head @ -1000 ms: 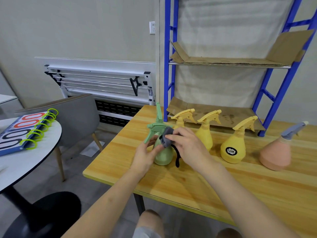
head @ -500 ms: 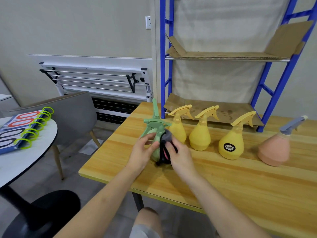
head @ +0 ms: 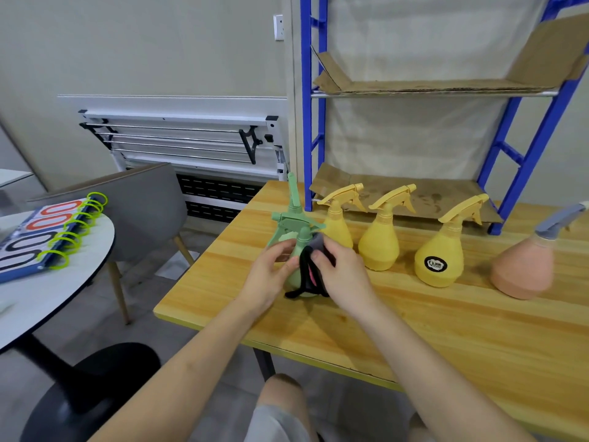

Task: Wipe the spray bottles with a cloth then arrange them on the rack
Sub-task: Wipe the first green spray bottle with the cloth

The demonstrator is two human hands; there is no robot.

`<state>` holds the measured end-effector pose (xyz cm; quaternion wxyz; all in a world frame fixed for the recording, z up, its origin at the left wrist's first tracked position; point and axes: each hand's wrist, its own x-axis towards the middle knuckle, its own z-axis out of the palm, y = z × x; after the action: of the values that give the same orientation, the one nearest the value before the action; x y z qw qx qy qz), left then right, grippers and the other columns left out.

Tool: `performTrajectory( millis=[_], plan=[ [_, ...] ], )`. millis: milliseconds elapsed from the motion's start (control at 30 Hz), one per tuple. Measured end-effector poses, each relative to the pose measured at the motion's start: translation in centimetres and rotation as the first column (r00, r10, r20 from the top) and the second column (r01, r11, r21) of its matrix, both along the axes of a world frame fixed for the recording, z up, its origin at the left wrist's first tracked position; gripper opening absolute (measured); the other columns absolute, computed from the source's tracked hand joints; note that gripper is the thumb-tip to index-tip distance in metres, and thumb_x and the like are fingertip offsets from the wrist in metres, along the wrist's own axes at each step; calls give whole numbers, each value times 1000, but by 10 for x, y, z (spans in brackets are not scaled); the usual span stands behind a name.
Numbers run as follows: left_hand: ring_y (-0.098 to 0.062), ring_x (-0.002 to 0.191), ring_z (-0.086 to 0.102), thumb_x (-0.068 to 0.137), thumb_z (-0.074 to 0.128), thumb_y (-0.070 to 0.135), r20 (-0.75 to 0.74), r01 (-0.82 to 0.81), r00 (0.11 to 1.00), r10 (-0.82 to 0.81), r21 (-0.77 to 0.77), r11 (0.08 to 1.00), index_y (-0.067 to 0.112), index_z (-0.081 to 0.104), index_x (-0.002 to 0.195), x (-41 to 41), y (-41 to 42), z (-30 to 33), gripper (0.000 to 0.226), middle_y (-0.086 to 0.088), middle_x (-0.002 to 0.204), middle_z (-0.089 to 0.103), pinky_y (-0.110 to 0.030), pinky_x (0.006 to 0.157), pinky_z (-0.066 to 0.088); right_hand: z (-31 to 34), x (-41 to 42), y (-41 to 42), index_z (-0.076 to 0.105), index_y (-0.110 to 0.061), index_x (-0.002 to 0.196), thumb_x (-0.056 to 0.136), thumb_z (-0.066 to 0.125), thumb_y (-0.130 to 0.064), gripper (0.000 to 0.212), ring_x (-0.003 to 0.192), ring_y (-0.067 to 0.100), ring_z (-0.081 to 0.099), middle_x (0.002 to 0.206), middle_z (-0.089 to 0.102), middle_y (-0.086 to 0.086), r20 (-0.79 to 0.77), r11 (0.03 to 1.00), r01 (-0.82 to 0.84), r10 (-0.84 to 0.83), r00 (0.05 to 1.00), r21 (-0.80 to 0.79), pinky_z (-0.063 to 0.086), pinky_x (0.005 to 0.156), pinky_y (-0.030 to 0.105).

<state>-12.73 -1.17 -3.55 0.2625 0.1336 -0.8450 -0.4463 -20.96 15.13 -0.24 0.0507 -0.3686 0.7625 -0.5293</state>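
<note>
a: holding the green bottle (head: 296, 269) near the table (head: 414, 330) corner, left hand (head: 271, 275) curls round its belly; right hand (head: 342, 275) pinches the dark cloth (head: 310, 269) against it.

b: handling?

a: smooth hard plastic, likely light and slippery. take the narrow neck. soft, limp cloth. rack (head: 526, 154) behind holds none.

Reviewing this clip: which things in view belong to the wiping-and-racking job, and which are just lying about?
Job:
green spray bottle, held by left hand
cloth, in right hand
three yellow bottles
pink bottle
blue rack

Lying about:
ring-bound flip cards
grey chair
folded drying rack
</note>
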Motion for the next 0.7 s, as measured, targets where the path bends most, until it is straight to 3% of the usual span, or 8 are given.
performTrajectory(
  millis=[167, 267, 367, 467, 567, 633, 700],
  plan=[
    [-9, 121, 61, 102, 63, 30, 19, 78, 997, -78, 38, 996, 17, 59, 143, 3, -4, 3, 43, 3, 136, 64, -35, 106, 51, -18, -7, 14, 67, -24, 131, 107, 56, -22, 26, 102, 14, 65, 113, 74, -8, -30, 990, 13, -9, 1000, 142, 44, 79, 27],
    [-9, 122, 60, 102, 62, 31, 29, 104, 994, -105, 49, 993, 18, 57, 144, 5, -4, 3, 44, 4, 136, 64, -32, 105, 51, -34, -14, 26, 71, -21, 123, 105, 58, -18, 22, 102, 23, 67, 109, 75, -1, -31, 971, 5, 3, 1000, 241, 48, 82, 32],
    [-3, 119, 61, 102, 62, 24, 21, 97, 995, -99, 107, 990, 24, 55, 136, 6, -1, 6, 35, 8, 133, 63, -30, 104, 51, -30, -17, 28, 72, -22, 120, 105, 59, -18, 20, 96, 21, 67, 103, 74, -3, -27, 959, -6, 14, 1000, 284, 50, 78, 30],
    [-2, 120, 62, 102, 63, 21, -1, 68, 998, -68, 127, 990, 21, 58, 130, 8, 3, 3, 29, 8, 131, 65, -32, 107, 50, -19, -16, 24, 71, -31, 116, 105, 59, -18, 20, 99, 11, 65, 105, 72, -14, 25, 985, -27, 23, 999, 171, 45, 76, 16],
    [1, 120, 60, 103, 61, 20, -26, 54, 998, -51, 119, 991, 23, 61, 128, 9, 9, 1, 25, 8, 128, 67, -27, 106, 49, -8, -13, 13, 65, -33, 127, 104, 61, -19, 27, 115, 7, 67, 120, 73, -15, 93, 999, -41, 42, 995, -8, 53, 96, 27],
    [10, 119, 55, 103, 61, 23, -32, 10, 999, -8, 70, 998, 30, 59, 128, 8, 12, -1, 26, 10, 128, 63, -19, 104, 46, -6, -11, 9, 67, -27, 126, 104, 60, -20, 24, 111, 8, 68, 117, 74, -12, 94, 998, -42, 47, 995, -48, 56, 95, 31],
    [8, 117, 54, 103, 60, 25, -49, -21, 999, 24, 49, 999, 32, 58, 129, 8, 13, -5, 27, 2, 128, 61, -13, 100, 44, -11, -9, 12, 70, -24, 126, 105, 59, -21, 23, 106, 11, 69, 113, 75, -10, 58, 999, -29, 30, 998, -15, 56, 91, 33]
  ],
)
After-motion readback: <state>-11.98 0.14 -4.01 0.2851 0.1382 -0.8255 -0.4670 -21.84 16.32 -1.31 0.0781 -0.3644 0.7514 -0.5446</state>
